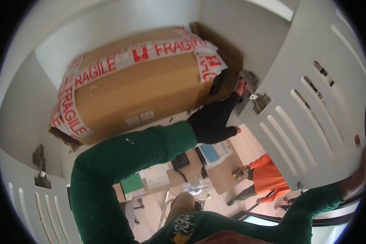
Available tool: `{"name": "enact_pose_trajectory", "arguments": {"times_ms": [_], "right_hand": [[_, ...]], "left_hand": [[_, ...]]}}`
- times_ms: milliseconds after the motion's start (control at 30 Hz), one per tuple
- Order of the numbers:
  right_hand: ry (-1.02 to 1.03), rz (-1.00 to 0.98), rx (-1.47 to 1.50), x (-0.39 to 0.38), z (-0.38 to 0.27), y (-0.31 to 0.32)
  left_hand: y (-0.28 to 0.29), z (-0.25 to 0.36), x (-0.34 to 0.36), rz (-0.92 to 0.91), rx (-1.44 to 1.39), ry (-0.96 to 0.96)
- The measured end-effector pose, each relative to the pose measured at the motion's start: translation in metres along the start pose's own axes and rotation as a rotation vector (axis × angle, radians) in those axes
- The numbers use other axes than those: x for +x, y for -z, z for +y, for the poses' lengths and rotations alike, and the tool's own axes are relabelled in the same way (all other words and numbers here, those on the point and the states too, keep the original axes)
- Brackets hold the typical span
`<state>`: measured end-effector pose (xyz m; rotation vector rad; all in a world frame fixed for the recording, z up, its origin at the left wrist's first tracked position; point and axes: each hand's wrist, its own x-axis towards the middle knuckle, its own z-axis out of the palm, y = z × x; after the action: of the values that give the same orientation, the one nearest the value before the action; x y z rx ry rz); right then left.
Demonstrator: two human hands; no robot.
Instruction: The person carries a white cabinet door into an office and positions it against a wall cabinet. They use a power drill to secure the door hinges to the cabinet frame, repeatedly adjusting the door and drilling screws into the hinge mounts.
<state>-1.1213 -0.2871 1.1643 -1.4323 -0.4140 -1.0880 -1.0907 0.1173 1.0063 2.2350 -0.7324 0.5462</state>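
A large brown cardboard box [146, 87], bound with white tape bearing red print, sits tilted inside a white cabinet. My left hand [215, 120], in a black glove with bare fingertips, reaches across to the box's right end. Its fingers stretch toward a metal door hinge [259, 101], and the thumb stands apart; whether the fingertips touch anything is unclear. At the far right, my right hand [356, 181] is around the outer edge of the slotted white cabinet door [280, 134]. A fingertip shows on the door's face; the rest is partly lost at the dark rim.
Another slotted door [40, 211] hangs at the left on its hinge. Below are desks with a black telephone [180, 161], a green folder [132, 184] and papers. A person in orange [268, 175] stands lower right, holding a yellow-and-black tool [241, 173].
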Motion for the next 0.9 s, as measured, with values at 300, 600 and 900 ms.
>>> {"name": "enact_pose_trajectory", "arguments": {"times_ms": [300,600,900], "right_hand": [[-0.072,0.078,-0.009,-0.009,0.008,-0.010],[-0.104,0.079,-0.001,-0.012,-0.004,-0.006],[-0.154,-0.047,-0.003,-0.010,-0.010,-0.004]], "left_hand": [[0.010,-0.001,0.015,-0.163,-0.155,0.091],[0.015,0.011,0.016,-0.261,-0.157,0.252],[0.004,0.004,0.014,-0.083,-0.101,0.171]]}}
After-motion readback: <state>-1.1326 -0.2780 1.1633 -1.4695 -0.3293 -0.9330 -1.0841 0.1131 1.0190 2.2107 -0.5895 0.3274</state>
